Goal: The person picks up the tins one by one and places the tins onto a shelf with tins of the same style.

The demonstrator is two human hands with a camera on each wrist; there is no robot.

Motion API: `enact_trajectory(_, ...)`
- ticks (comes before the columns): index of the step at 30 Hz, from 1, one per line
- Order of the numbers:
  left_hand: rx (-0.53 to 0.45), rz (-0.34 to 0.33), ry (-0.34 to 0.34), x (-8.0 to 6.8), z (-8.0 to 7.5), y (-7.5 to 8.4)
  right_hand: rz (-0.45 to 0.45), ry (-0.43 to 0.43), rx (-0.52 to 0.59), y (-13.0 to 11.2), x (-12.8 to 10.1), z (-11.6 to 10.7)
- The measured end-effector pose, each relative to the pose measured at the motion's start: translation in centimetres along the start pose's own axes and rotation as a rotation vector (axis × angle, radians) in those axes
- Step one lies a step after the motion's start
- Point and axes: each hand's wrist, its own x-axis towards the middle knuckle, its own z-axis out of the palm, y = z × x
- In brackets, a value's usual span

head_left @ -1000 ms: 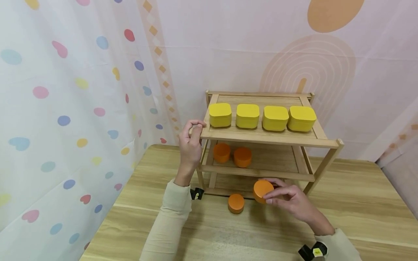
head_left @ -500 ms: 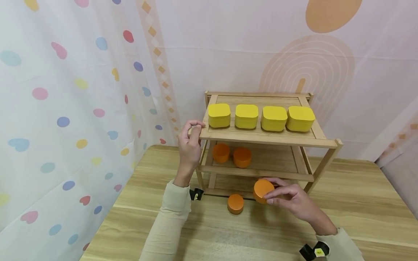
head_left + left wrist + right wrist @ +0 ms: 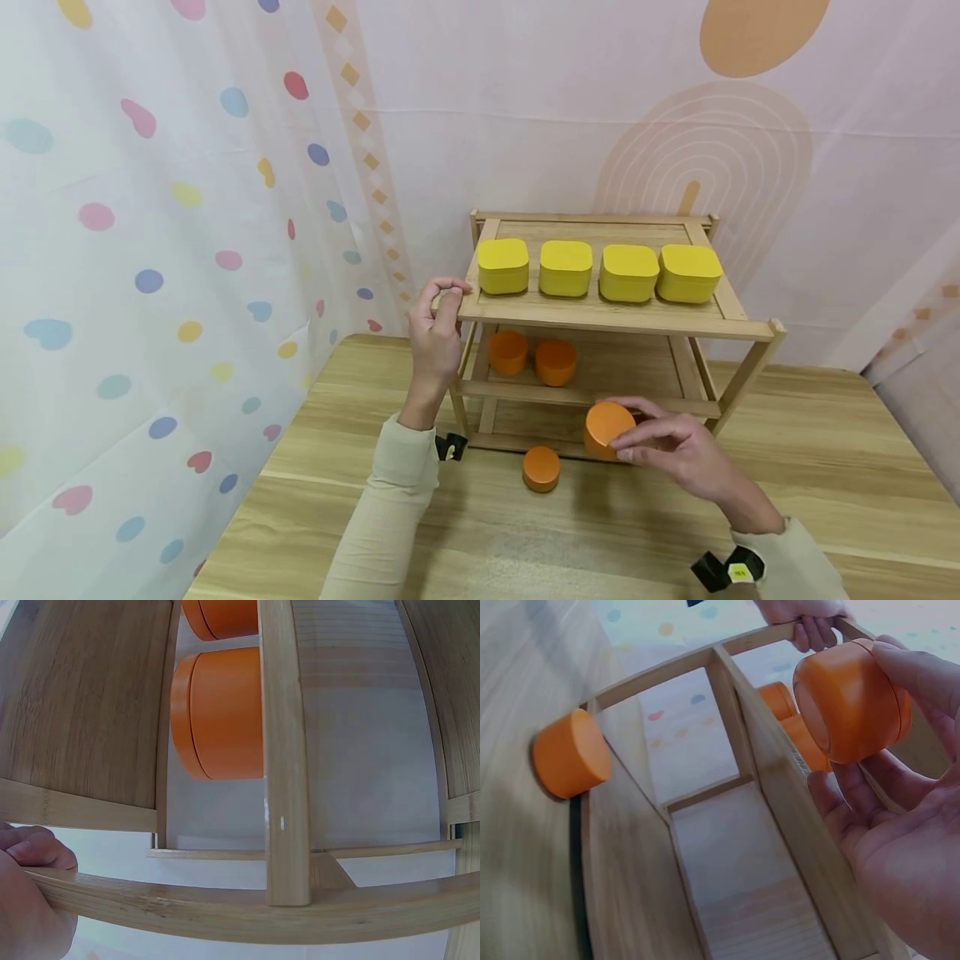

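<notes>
Wooden table [image 3: 825,467], pastel backdrop, left grip [image 3: 437,329] clasping rack [image 3: 600,317], right grip [image 3: 675,446] holding orange tin [image 3: 604,427]

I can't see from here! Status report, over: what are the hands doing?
Left hand grips shelf corner. Right hand holds orange tin before middle shelf. Nothing blocking.

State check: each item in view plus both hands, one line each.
Left hand: grips the top-shelf corner of the wooden rack.
Right hand: holds an orange tin, lifted and tilted.
Orange tin on table: upright, untouched.
Two orange tins: upright on middle shelf.
Four yellow tins: lidded, in a row on top.
</notes>
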Motion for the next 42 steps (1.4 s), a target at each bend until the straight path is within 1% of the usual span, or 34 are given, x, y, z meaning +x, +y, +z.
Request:
enact_trajectory(8,-0.002,0.002,0.000,0.2,-0.1,-0.1,0.003,0.042,-0.065,-0.3,1.3,-0.8)
enact_trajectory(13,-0.008,-0.001,0.001,0.2,-0.3,-0.1,-0.032,0.058,-0.095,-0.4,2.2,-1.1)
enact_trajectory(15,-0.005,0.001,0.001,0.2,-0.3,-0.1,-0.031,0.062,-0.109,-0.4,2.5,-1.3)
enact_trajectory(21,0.004,0.005,0.003,0.2,-0.3,-0.1,0.016,0.083,-0.143,-0.2,3.2,-1.8)
enact_trajectory(25,-0.002,0.002,-0.002,0.2,-0.3,0.0,0.034,0.085,-0.129,0.1,3.3,-2.0)
enact_trajectory(29,0.001,0.004,0.004,0.1,-0.3,0.0,0.089,0.096,-0.132,0.2,3.6,-2.2)
enact_trajectory(32,0.009,0.005,0.010,0.1,-0.3,0.0,0.148,0.112,-0.160,0.1,4.0,-2.5)
enact_trajectory(35,0.006,0.006,0.009,0.1,-0.4,0.0,0.184,0.118,-0.208,0.1,4.5,-2.8)
enact_trajectory(38,0.002,0.006,0.008,0.1,-0.4,0.0,0.203,0.125,-0.262,0.3,4.9,-3.0)
enact_trajectory(42,-0.005,0.003,0.003,0.1,-0.3,0.0,0.223,0.131,-0.273,0.8,5.2,-3.1)
